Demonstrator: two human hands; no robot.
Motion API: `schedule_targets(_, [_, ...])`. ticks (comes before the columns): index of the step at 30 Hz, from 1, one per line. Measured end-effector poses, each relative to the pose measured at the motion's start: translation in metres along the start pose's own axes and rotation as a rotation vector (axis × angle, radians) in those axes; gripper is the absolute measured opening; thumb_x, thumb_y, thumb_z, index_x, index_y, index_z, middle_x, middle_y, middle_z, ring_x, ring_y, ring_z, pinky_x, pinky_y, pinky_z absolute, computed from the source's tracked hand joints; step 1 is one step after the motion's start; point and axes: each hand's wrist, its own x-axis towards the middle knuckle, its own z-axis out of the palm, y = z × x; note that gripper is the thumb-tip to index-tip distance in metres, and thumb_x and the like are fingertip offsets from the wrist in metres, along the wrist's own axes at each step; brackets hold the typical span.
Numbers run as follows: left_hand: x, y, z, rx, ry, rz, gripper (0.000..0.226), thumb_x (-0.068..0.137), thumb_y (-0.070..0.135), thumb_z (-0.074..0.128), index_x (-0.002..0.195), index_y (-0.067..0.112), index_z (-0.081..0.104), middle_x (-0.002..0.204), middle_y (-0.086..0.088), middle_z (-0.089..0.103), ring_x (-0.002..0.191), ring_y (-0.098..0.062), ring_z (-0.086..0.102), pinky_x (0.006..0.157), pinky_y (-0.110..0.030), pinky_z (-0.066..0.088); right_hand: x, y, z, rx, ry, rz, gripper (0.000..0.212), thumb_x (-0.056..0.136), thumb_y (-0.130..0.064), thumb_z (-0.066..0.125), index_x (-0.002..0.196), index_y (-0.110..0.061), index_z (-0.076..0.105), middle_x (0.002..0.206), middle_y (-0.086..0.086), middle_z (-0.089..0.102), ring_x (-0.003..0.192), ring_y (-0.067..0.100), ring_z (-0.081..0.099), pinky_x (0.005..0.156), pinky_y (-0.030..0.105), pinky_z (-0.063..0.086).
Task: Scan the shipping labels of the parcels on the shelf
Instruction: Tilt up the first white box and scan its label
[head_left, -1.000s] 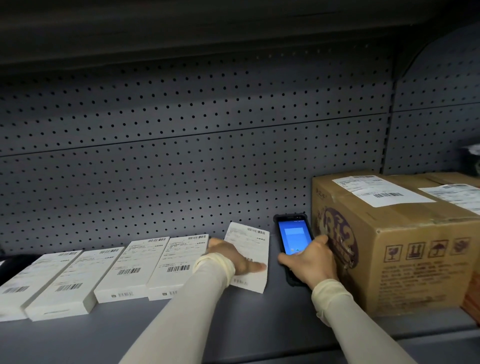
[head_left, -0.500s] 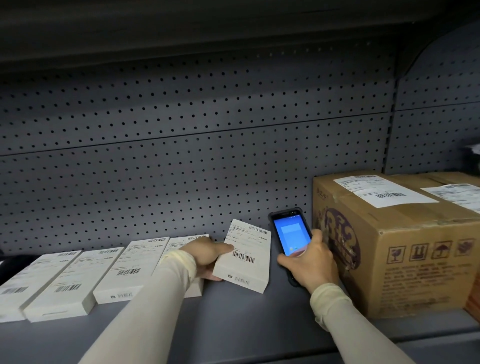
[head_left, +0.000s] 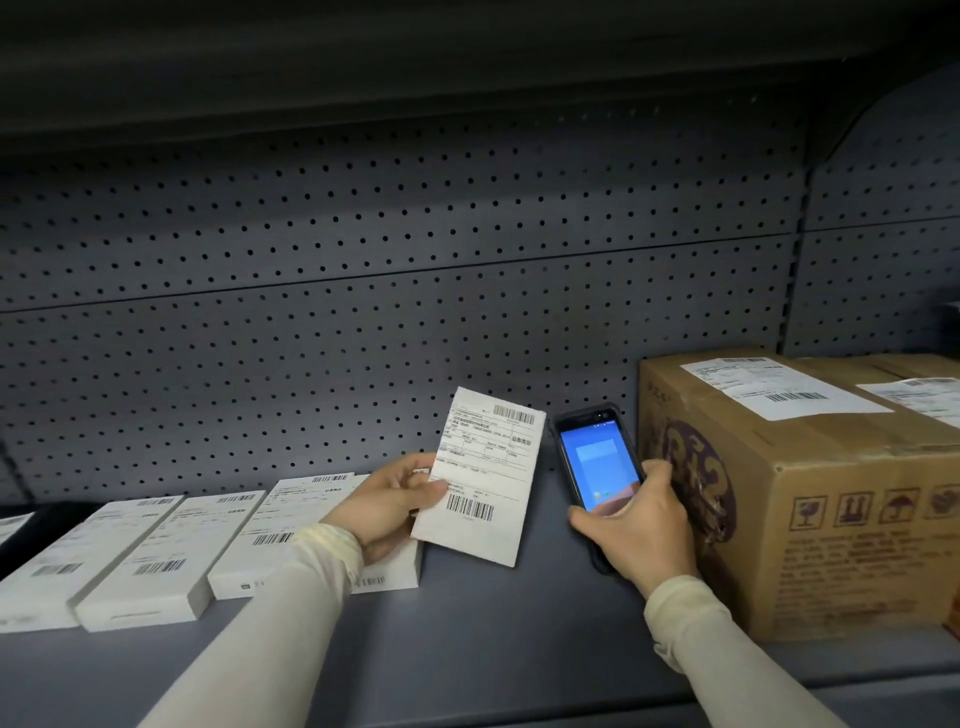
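My left hand (head_left: 387, 501) grips a flat white parcel (head_left: 485, 475) by its left edge and holds it tilted up off the shelf, its shipping label with two barcodes facing me. My right hand (head_left: 636, 525) holds a black handheld scanner (head_left: 595, 467) just right of that parcel, its blue screen lit and facing me. Several more flat white parcels (head_left: 150, 556) with labels lie in a row on the grey shelf (head_left: 467, 639) to the left. A brown cardboard box (head_left: 810, 499) with a white label (head_left: 779, 387) on top stands at the right.
A second cardboard box (head_left: 930, 374) with its own label sits behind the first at the far right. The grey pegboard back wall (head_left: 363, 312) closes the shelf behind, and a dark upper shelf (head_left: 415, 62) hangs overhead. A dark object (head_left: 21, 540) lies at the far left.
My left hand has taken hold of the white parcel and lifted and tilted it off the shelf. My right hand has raised the scanner slightly beside it.
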Motion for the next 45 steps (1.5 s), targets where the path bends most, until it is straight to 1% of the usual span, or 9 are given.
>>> schedule_targets(4, [-0.001, -0.004, 0.006, 0.042, 0.13, 0.045, 0.049, 0.085, -0.014, 0.053, 0.131, 0.0, 0.042, 0.107, -0.026, 0.063, 0.091, -0.033, 0.066, 0.089, -0.041, 0.054, -0.002, -0.005, -0.006, 0.03, 0.0, -0.016, 0.08, 0.062, -0.027, 0.089, 0.118, -0.014, 0.033, 0.087, 0.002, 0.066, 0.085, 0.02, 0.061, 0.067, 0.026, 0.041])
schedule_targets(7, [-0.004, -0.001, 0.014, 0.13, 0.118, 0.094, 0.096, 0.08, -0.018, 0.056, 0.141, 0.044, 0.017, 0.096, -0.015, 0.057, 0.093, -0.03, 0.064, 0.081, -0.041, 0.054, -0.004, -0.008, -0.009, 0.032, 0.001, -0.033, 0.08, 0.064, -0.027, 0.088, 0.119, -0.014, 0.032, 0.086, 0.002, 0.066, 0.086, 0.019, 0.063, 0.067, 0.026, 0.041])
schedule_targets(9, [-0.007, 0.002, 0.018, 0.195, 0.104, 0.114, 0.105, 0.077, -0.019, 0.055, 0.14, 0.055, 0.015, 0.099, -0.013, 0.057, 0.095, -0.03, 0.065, 0.075, -0.041, 0.057, -0.005, -0.009, -0.01, 0.021, 0.014, -0.036, 0.081, 0.063, -0.028, 0.088, 0.12, -0.013, 0.032, 0.081, -0.002, 0.065, 0.084, 0.018, 0.063, 0.07, 0.027, 0.044])
schedule_targets(13, [-0.007, 0.009, 0.02, 0.257, 0.121, 0.178, 0.083, 0.076, -0.018, 0.052, 0.122, 0.051, 0.043, 0.091, -0.009, 0.051, 0.081, -0.028, 0.061, 0.069, -0.042, 0.056, -0.005, -0.004, -0.01, 0.003, 0.029, -0.035, 0.084, 0.06, -0.031, 0.088, 0.121, -0.013, 0.034, 0.076, -0.005, 0.066, 0.083, 0.019, 0.064, 0.074, 0.032, 0.049])
schedule_targets(19, [-0.005, 0.011, 0.017, 0.357, 0.116, 0.199, 0.099, 0.067, -0.006, 0.063, 0.14, 0.046, 0.023, 0.101, -0.022, 0.053, 0.085, -0.034, 0.058, 0.077, -0.039, 0.052, -0.003, 0.004, -0.008, 0.014, 0.027, -0.013, 0.085, 0.058, -0.031, 0.088, 0.121, -0.014, 0.033, 0.082, -0.001, 0.068, 0.087, 0.021, 0.064, 0.072, 0.031, 0.047])
schedule_targets(24, [-0.001, 0.011, 0.015, 0.427, 0.057, 0.295, 0.095, 0.068, -0.003, 0.066, 0.138, 0.045, 0.023, 0.111, 0.006, 0.065, 0.107, -0.008, 0.058, 0.088, -0.022, 0.048, -0.003, 0.005, -0.007, -0.001, 0.021, -0.026, 0.085, 0.06, -0.032, 0.088, 0.122, -0.016, 0.032, 0.092, 0.004, 0.065, 0.089, 0.022, 0.063, 0.068, 0.026, 0.043])
schedule_targets(33, [0.006, 0.018, 0.02, 0.42, 0.149, 0.457, 0.042, 0.085, 0.011, 0.067, 0.109, 0.038, 0.046, 0.093, 0.004, 0.068, 0.079, -0.008, 0.065, 0.063, -0.02, 0.051, -0.003, 0.005, -0.005, -0.009, 0.037, -0.03, 0.085, 0.059, -0.031, 0.088, 0.122, -0.012, 0.035, 0.087, 0.002, 0.068, 0.089, 0.022, 0.062, 0.066, 0.027, 0.042])
schedule_targets(38, [0.007, 0.017, 0.007, 0.445, 0.202, 0.402, 0.007, 0.096, 0.024, 0.051, 0.101, 0.028, 0.051, 0.092, -0.004, 0.07, 0.08, -0.019, 0.064, 0.067, -0.035, 0.052, -0.003, 0.005, -0.007, 0.017, -0.008, -0.002, 0.088, 0.058, -0.032, 0.089, 0.122, -0.013, 0.032, 0.093, 0.005, 0.066, 0.089, 0.021, 0.063, 0.063, 0.022, 0.04])
schedule_targets(45, [0.002, 0.025, 0.001, 0.433, 0.212, 0.355, 0.033, 0.087, 0.051, 0.047, 0.102, 0.022, 0.053, 0.085, 0.003, 0.063, 0.078, -0.018, 0.053, 0.074, -0.037, 0.045, -0.01, -0.008, -0.017, 0.002, -0.048, -0.011, 0.081, 0.061, -0.03, 0.09, 0.106, -0.021, 0.023, 0.089, 0.001, 0.058, 0.086, 0.018, 0.059, 0.066, 0.022, 0.043])
